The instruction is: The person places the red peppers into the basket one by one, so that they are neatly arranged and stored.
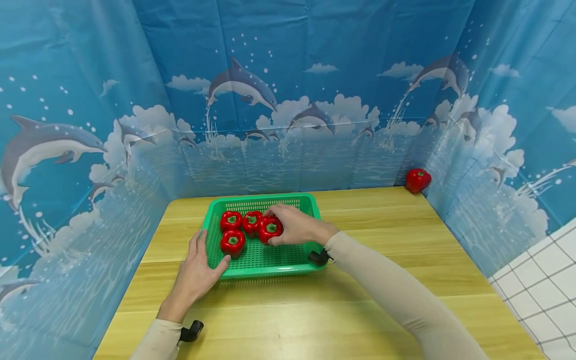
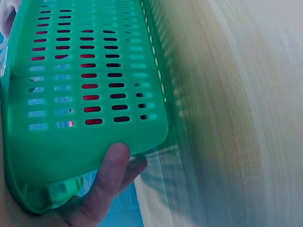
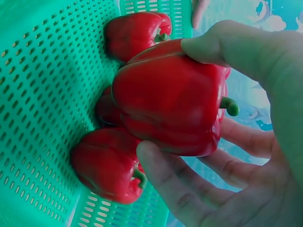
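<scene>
Here, left hand (image 1: 195,272) holds a basket (image 1: 265,272) of three peppers (image 1: 232,243), right hand (image 1: 297,226) a fourth pepper (image 1: 269,231).

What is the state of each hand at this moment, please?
Left hand: closed, gripping the green basket at its near-left corner.
Right hand: closed, holding a red bell pepper.

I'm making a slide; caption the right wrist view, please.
Right hand gripping a red bell pepper, more peppers in the green basket.
</scene>
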Demonstrator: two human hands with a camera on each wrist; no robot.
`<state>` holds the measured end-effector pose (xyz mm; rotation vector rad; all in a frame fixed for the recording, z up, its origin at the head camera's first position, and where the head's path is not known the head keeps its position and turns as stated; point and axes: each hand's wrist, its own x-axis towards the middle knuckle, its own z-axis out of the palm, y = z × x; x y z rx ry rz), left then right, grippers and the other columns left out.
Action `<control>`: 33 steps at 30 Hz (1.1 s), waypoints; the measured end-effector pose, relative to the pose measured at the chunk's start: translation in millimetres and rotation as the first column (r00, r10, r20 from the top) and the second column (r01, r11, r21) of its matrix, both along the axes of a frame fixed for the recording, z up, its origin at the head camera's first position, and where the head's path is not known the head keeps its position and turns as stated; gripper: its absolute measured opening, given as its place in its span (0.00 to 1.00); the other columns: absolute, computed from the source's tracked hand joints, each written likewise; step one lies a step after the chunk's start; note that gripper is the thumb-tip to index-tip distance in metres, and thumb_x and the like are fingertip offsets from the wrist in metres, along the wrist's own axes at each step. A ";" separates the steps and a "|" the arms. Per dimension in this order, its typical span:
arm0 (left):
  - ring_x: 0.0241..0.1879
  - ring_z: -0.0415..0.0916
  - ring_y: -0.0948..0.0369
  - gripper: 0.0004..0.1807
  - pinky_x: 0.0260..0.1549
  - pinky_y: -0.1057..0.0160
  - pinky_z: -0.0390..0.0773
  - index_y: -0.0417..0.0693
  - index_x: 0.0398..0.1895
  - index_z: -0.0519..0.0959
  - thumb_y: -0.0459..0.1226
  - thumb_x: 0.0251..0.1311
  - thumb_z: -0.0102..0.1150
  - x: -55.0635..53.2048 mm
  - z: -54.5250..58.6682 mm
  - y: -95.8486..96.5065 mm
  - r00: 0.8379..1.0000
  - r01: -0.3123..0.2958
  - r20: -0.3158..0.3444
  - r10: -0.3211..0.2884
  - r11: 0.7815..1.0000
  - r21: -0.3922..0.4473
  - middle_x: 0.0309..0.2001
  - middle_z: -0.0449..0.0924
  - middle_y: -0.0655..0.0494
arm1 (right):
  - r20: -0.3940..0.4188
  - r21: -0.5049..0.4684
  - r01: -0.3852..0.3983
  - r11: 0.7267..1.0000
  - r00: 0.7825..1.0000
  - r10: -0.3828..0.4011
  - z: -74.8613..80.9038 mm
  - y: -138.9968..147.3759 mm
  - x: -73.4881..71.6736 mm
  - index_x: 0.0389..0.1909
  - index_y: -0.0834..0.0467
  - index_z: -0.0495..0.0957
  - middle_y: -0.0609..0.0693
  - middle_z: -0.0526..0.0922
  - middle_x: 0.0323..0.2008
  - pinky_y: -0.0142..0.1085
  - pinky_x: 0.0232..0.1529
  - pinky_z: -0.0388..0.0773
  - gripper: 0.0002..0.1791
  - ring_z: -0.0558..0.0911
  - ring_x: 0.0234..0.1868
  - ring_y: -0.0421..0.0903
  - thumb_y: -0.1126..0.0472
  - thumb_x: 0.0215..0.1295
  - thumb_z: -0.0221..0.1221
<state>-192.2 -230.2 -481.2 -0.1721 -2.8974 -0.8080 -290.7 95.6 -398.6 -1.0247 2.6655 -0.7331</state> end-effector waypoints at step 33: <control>0.65 0.86 0.25 0.62 0.65 0.23 0.84 0.35 0.97 0.43 0.64 0.83 0.60 -0.1 0.0 -0.9 1.000 -0.009 0.020 0.009 1.000 -0.007 0.95 0.44 0.33 | 0.013 0.131 -0.069 0.989 0.998 0.068 -15.9 -30.6 -16.8 0.77 0.54 0.82 0.51 0.89 0.69 0.48 0.70 0.88 0.37 0.88 0.67 0.50 0.47 0.73 0.81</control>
